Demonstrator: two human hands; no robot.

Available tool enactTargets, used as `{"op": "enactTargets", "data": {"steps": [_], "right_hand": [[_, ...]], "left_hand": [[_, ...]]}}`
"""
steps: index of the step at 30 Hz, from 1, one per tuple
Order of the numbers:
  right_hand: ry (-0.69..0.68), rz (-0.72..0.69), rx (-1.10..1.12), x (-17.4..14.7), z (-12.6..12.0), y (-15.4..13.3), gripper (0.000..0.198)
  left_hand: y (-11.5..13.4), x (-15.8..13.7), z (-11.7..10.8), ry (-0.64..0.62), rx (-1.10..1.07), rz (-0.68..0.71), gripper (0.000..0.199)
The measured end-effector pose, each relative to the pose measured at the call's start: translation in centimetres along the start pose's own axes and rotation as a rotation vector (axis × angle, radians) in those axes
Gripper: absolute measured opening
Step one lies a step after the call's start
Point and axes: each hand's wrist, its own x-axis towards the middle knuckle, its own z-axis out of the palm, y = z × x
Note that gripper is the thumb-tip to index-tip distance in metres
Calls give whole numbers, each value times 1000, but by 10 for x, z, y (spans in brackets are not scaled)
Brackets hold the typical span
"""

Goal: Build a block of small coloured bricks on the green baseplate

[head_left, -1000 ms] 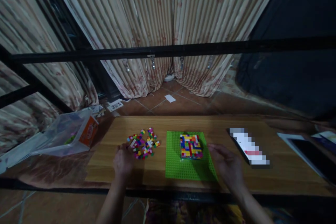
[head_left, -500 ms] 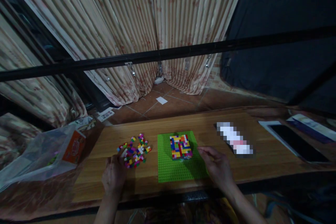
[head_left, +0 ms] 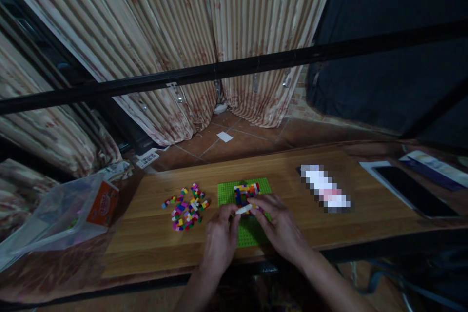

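Observation:
In front of me, both hands meet over a green baseplate (head_left: 248,239). A white toy brick (head_left: 243,209) sits between my fingertips. My left hand (head_left: 220,235) is closed, pinching the brick's left end with thumb and forefinger. The fingers of my right hand (head_left: 281,222) are closed at its other end. Just behind the fingers, a multicoloured block of toy bricks (head_left: 252,188) stands on the baseplate, its near part hidden by my hands. To the left, a loose pile of small coloured bricks (head_left: 186,209) lies on the wooden board.
A clear plastic box (head_left: 73,219) with an orange label stands at the far left. On the wooden board (head_left: 139,243) lies a pixelated item (head_left: 325,189), right of the baseplate. A dark tablet-like slab (head_left: 413,190) rests farther right. A black bar (head_left: 234,68) crosses before the curtains.
My left hand has moved right from beside the brick pile to the baseplate, where the white brick now shows. My right hand has come left over the brick block to meet it.

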Motion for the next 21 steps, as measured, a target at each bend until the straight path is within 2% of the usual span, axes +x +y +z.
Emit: {"op": "enactTargets", "data": {"steps": [6, 9, 16, 21], "right_hand": [[-104, -48, -91, 14, -8, 17, 20], [-130, -64, -132, 20, -8, 28, 21], [-66, -54, -166, 33, 0, 43, 22], [-20, -26, -184, 33, 8, 51, 20]], "left_hand": [[-3, 22, 11, -62, 1, 44, 11], [-9, 25, 18, -40, -16, 29, 14], [-28, 32, 19, 90, -44, -74, 17], [-32, 39, 20, 95, -111, -159, 18]]}}
